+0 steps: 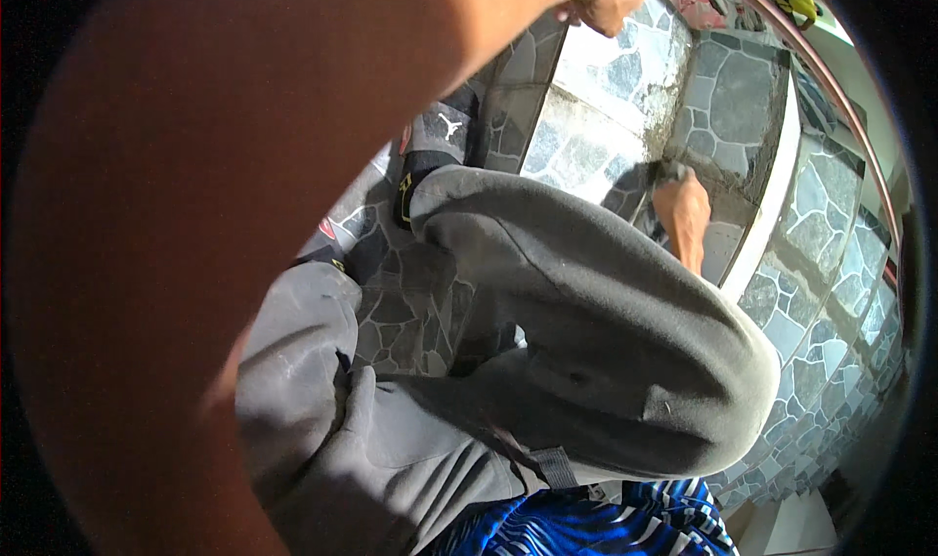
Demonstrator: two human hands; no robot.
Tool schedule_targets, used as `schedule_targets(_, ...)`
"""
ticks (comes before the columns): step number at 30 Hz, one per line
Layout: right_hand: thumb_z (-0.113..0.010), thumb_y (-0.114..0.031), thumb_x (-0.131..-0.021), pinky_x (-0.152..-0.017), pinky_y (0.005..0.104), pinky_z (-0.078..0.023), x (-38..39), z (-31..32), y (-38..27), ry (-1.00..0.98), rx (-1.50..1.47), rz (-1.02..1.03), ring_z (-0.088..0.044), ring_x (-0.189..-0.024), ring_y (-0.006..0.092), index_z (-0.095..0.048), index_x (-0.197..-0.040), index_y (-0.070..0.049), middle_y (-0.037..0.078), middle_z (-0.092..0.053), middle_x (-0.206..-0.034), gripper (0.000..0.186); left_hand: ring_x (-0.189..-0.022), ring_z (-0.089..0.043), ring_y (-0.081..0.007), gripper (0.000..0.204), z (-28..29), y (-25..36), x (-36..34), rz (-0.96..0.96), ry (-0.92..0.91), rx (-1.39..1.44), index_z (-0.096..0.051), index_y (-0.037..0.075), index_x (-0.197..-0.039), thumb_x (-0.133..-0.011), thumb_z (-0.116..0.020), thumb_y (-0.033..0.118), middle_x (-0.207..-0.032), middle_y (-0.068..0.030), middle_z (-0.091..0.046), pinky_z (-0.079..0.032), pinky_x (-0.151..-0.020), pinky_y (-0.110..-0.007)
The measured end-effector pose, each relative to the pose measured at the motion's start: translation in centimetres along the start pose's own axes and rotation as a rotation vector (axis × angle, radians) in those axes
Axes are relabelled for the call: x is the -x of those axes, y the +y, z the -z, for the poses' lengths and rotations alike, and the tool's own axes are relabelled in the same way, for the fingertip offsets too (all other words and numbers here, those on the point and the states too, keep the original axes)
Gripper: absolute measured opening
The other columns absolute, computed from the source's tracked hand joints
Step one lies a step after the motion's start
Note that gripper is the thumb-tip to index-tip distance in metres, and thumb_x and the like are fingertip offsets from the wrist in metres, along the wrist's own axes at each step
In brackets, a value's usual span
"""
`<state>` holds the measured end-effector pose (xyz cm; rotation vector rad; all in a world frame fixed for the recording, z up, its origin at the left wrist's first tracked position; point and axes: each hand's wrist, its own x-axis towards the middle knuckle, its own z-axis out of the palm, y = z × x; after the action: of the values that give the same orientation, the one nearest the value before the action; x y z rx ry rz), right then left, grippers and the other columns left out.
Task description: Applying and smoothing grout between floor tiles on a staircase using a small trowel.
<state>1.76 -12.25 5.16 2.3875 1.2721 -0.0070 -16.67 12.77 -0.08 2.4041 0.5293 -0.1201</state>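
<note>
My left arm stretches across the view, with my left hand (pixel 606 7) at the top on the upper edge of a stone-pattern tiled step (pixel 630 63); its fingers are curled, and what they hold, if anything, is hidden. My right hand (pixel 685 207) is closed on a small grey object (pixel 674 173), perhaps a cloth or sponge, low against the step beside a dirty grout seam (pixel 689 106). My bent legs in grey trousers (pixel 596 312) partly hide the tiles, and my dark shoes (pixel 440 131) rest left of the step.
A long copper-coloured rail or tube (pixel 850 116) curves along the right. A white edging strip (pixel 772 204) borders more tiles (pixel 821 263) there. A yellow object (pixel 801 4) and pink-red material (pixel 696 9) lie at the top right. Blue patterned fabric (pixel 635 522) shows below.
</note>
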Motion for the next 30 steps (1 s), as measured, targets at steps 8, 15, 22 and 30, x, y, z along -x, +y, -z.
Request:
schedule_targets(8,-0.052,-0.013,-0.081,-0.086,0.0478,-0.05,-0.5,-1.0,0.6,0.022,0.018,0.026,-0.063,-0.097,0.0447,-0.061,-0.105,0.007,0.031,-0.065,-0.098,0.033,-0.07,-0.067,-0.0253,0.015,-0.6,-0.2,-1.1,-0.086,0.032,-0.154,-0.069,0.0,-0.071,-0.066,-0.059,0.009,-0.078,-0.0178,-0.069,-0.051,-0.06,-0.038)
schedule_targets(15,-0.053,-0.016,-0.083,-0.094,0.0439,-0.048,1.5,2.9,-1.8,-0.201,0.01,-0.024,-0.062,-0.105,0.0396,-0.058,-0.119,0.006,0.03,-0.063,-0.109,0.042,-0.062,-0.065,-0.0238,0.012,-1.5,-1.0,-0.6,-0.03,0.001,-0.103,-0.067,0.0,-0.063,-0.065,-0.059,0.009,-0.07,-0.016,-0.068,-0.05,-0.054,-0.038)
schedule_targets(22,-0.051,-0.006,-0.083,-0.083,0.0475,-0.052,3.7,5.0,1.3,-0.018,0.22,0.27,-0.064,-0.095,0.0406,-0.052,-0.11,0.007,0.028,-0.06,-0.106,0.029,-0.059,-0.063,-0.0253,0.014,-1.8,-1.6,-3.0,-0.129,0.083,-0.012,-0.066,0.002,-0.061,-0.066,-0.055,0.011,-0.065,-0.0146,-0.066,-0.05,-0.053,-0.039)
schedule_targets(30,-0.053,-0.006,-0.083,-0.076,0.0502,-0.052,4.6,-2.0,0.1,0.128,-0.154,-0.183,-0.064,-0.088,0.0445,-0.053,-0.098,0.005,0.029,-0.062,-0.095,0.019,-0.072,-0.066,-0.0297,0.019,-2.0,-0.2,-0.4,-0.168,0.159,-0.032,-0.069,0.001,-0.069,-0.069,-0.056,0.013,-0.075,-0.0174,-0.068,-0.051,-0.064,-0.041)
